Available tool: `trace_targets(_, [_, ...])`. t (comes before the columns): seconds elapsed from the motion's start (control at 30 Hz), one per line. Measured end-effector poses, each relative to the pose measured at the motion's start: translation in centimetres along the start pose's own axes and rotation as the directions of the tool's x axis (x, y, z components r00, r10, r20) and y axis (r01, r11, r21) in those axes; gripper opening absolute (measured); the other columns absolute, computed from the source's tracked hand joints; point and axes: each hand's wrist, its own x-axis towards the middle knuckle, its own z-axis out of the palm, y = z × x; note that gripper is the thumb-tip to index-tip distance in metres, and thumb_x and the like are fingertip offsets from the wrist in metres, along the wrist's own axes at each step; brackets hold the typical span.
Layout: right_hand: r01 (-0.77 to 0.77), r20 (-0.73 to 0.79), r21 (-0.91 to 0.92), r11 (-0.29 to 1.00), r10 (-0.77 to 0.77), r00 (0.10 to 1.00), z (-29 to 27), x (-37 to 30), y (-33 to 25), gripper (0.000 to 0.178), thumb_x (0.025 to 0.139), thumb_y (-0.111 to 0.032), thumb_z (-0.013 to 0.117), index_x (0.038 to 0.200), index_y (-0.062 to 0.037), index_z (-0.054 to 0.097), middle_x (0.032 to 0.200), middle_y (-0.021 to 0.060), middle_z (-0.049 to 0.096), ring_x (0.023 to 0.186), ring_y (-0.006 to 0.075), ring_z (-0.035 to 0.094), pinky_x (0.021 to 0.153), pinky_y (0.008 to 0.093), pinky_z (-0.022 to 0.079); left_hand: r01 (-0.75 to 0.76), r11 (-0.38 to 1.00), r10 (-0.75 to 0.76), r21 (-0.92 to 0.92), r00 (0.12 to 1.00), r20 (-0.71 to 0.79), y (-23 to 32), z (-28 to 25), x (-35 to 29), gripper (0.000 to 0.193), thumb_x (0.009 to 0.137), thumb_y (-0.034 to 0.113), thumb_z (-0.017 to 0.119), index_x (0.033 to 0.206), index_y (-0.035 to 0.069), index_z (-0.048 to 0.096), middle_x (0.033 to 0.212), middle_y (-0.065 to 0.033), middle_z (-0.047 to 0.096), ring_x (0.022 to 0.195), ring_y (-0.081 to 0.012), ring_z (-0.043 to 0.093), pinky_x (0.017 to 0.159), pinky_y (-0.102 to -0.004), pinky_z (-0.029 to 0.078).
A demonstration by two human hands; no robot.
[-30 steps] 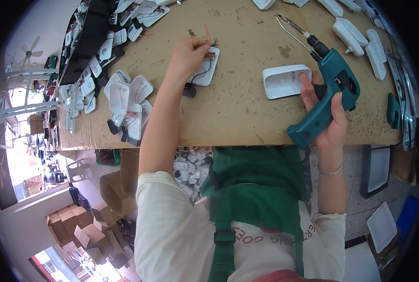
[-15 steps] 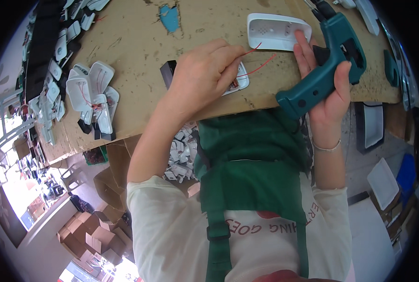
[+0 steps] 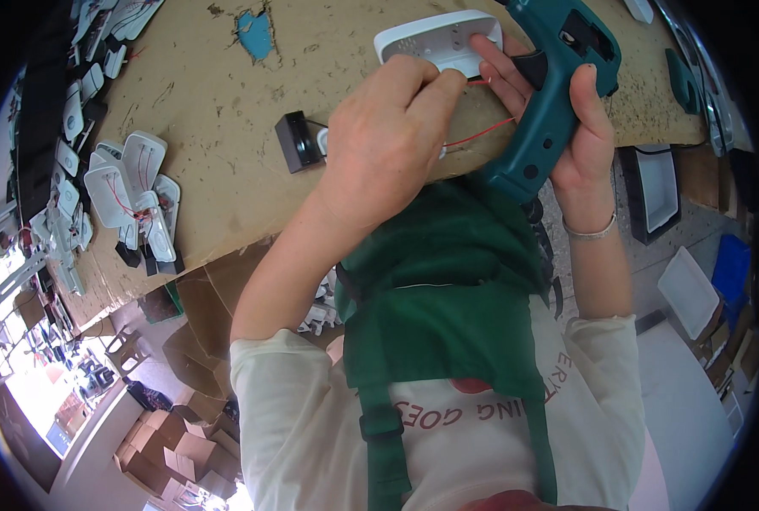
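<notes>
While the right hand (image 3: 580, 128) is wrapped tight around the grip of a teal power screwdriver (image 3: 558, 81), its fingers curl over the far side of the handle and the thumb side presses toward a white plastic housing (image 3: 435, 38) that lies on the brown workbench (image 3: 218, 111) just left of the tool. To the left of that, the left hand (image 3: 388, 149) is closed, knuckles up, over a small white part at the near edge of the bench, and its fingertips reach the near rim of the housing; what exactly it pinches is hidden under the hand, though thin red wires (image 3: 477, 132) run out from beneath it toward the screwdriver. A small black box (image 3: 297, 140) sits on the bench just left of this hand, joined to the covered part. Farther left, near the bench's edge, lies a heap of white housings (image 3: 132, 200) with red wiring and black pieces. A patch of blue (image 3: 256, 32) marks the far bench surface. Below the bench edge a green apron (image 3: 448, 289) covers the person's front.
</notes>
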Motion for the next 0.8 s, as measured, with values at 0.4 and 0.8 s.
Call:
trace_targets(0.4, [-0.015,0.055,-0.129,0.991,0.022,0.998,0.0,-0.9,-1.0,0.077,0.092,-0.046,0.056,0.146,0.0008,0.027,0.147,0.0188,0.037,0.139,0.0365,0.033,0.115,0.0445,0.029,0.008,1.000,-0.008,-0.004,0.995,-0.101,0.5,1.6,0.6,0.015,0.075,0.008,0.069,0.090,0.008,0.068,0.077,-0.0044,0.054,0.061,-0.0237,0.056,0.054,-0.0358,0.045])
trace_targets(0.8, [0.318,0.212,-0.733,0.602,-0.242,0.947,2.9,-2.1,-3.0,0.030,0.084,0.001,0.064,0.114,0.0033,0.060,0.106,0.0141,0.066,0.094,0.0213,0.068,0.083,0.0296,0.055,-0.005,0.950,0.001,-0.312,1.000,-0.013,0.3,-0.3,0.7,0.015,0.080,0.000,0.070,0.095,0.004,0.069,0.081,-0.0075,0.062,0.068,-0.0189,0.060,0.060,-0.0272,0.047])
